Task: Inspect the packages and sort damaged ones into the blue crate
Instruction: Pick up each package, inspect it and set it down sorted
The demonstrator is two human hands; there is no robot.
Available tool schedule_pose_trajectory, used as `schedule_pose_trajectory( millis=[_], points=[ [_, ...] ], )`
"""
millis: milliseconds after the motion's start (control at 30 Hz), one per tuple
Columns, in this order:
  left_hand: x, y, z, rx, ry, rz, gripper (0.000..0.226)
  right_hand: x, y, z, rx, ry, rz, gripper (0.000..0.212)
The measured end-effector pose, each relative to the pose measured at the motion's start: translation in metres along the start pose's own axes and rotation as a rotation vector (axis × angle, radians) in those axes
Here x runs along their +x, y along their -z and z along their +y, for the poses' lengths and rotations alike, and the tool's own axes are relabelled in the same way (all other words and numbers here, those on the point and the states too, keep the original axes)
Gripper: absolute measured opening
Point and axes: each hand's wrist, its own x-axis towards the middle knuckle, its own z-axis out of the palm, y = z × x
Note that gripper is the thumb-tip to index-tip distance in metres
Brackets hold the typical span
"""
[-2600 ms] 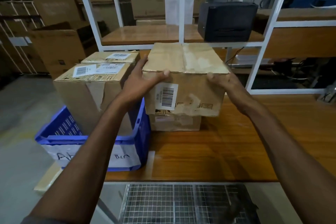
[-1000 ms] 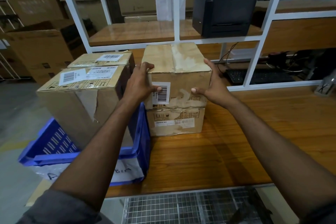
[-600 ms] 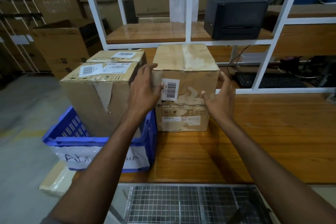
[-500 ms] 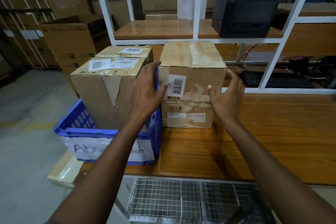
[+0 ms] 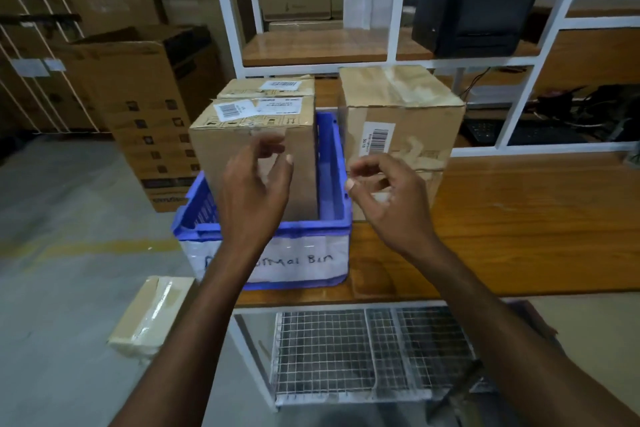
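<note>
A blue crate (image 5: pixel 329 166) with a white handwritten label stands on the left end of the wooden table (image 5: pixel 519 218). Two labelled cardboard boxes sit in it: a near one (image 5: pixel 242 135) and a far one (image 5: pixel 266 88). Right of the crate, a taped box with a barcode (image 5: pixel 415 118) rests on top of another box, which my right hand mostly hides. My left hand (image 5: pixel 252 191) hovers in front of the crate, fingers loosely curled, holding nothing. My right hand (image 5: pixel 388 201) hovers in front of the stack, also loosely curled and empty.
A white shelf frame (image 5: pixel 394 10) rises behind the table, with a black printer (image 5: pixel 471 17) on its shelf. Big cartons (image 5: pixel 145 107) stand on the floor at left. A small taped box (image 5: pixel 152 315) lies on the floor by the table corner. A wire rack (image 5: pixel 363 354) sits below.
Both hands have let go of the top box on the stack and drawn back toward me. The view has shifted left, and the box stays on the stack.
</note>
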Motion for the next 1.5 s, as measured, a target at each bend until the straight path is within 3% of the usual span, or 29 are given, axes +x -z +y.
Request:
schedule_pose_trajectory(
  millis=[233, 467, 733, 1067, 1300, 1500],
  points=[
    [-0.018, 0.07, -0.054, -0.042, 0.053, -0.043, 0.021, -0.042, -0.081, -0.063, 0.014, -0.009, -0.049, 0.018],
    [-0.03, 0.117, -0.085, -0.016, 0.106, -0.031, 0.023, -0.046, -0.13, -0.1, 0.032, 0.005, -0.124, 0.029],
    [-0.062, 0.184, -0.147, 0.061, 0.324, 0.073, 0.023, -0.062, -0.199, -0.123, 0.162, 0.014, -0.221, 0.046],
    [-0.077, 0.283, -0.281, 0.063, 0.596, 0.151, 0.021, -0.085, -0.339, -0.159, 0.154, -0.042, -0.461, 0.041],
    [-0.08, 0.344, -0.413, 0.096, 0.667, -0.012, 0.023, -0.119, -0.486, -0.168, 0.135, -0.246, -0.473, 0.038],
    [-0.072, 0.369, -0.507, 0.128, 0.711, -0.155, 0.031, -0.139, -0.6, -0.157, 0.091, -0.454, -0.493, 0.053]
  ],
)
